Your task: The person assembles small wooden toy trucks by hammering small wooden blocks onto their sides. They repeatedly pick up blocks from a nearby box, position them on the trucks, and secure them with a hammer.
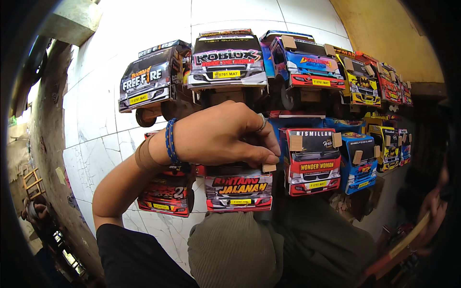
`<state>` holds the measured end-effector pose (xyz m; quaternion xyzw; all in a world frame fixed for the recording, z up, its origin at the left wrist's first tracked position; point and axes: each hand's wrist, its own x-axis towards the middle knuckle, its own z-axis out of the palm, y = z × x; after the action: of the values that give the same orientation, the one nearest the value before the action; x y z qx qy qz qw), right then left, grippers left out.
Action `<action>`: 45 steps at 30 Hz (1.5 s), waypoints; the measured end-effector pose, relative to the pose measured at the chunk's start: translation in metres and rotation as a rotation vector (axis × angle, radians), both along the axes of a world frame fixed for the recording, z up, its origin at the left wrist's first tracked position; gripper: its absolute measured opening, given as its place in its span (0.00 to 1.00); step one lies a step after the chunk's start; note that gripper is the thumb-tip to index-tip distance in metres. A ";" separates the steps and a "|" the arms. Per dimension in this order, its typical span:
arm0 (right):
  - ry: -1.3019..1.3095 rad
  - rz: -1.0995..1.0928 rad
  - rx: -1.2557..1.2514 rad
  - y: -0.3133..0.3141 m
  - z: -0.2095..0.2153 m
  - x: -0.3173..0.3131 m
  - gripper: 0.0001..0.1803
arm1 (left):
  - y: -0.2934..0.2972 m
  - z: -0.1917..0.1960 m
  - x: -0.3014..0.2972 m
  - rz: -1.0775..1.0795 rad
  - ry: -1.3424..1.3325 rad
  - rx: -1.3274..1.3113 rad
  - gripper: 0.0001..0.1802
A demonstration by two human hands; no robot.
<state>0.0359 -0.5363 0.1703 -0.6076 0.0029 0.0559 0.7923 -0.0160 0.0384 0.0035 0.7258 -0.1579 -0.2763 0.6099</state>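
My left hand (218, 137), with a blue bead bracelet on the wrist and a ring on one finger, is closed over the roof of a small toy truck (238, 188) with a black, red and white printed front. The thumb lies next to a small wooden mirror tab (269, 168) at the cab's right corner. The truck stands on the white tiled floor (96, 144) just beyond my knee in olive trousers (230, 249). My right hand (434, 204) sits in deep shadow at the right rim beside a thin wooden strip (406, 240); its grip is unclear.
Several printed toy trucks stand in rows around the held one: a red one (165, 194) on its left, a black-and-red one (312, 161) and a blue one (359, 163) on its right, and others behind (225, 60). A yellow wall (384, 29) is at the back right.
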 end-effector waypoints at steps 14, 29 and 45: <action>-0.090 0.011 -0.007 0.029 -0.009 -0.004 0.36 | 0.001 -0.004 -0.002 0.025 -0.045 -0.001 0.14; 0.073 0.413 0.088 0.134 -0.044 -0.044 0.38 | 0.000 0.002 -0.004 0.069 0.083 0.016 0.15; -0.030 1.009 -0.990 0.238 -0.054 -0.014 0.33 | 0.000 -0.004 -0.002 0.085 -0.040 0.053 0.14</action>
<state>0.0220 -0.2986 0.1159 -0.8245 -0.2648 0.4000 0.3001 -0.0178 0.0383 -0.0007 0.7531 -0.1316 -0.2396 0.5984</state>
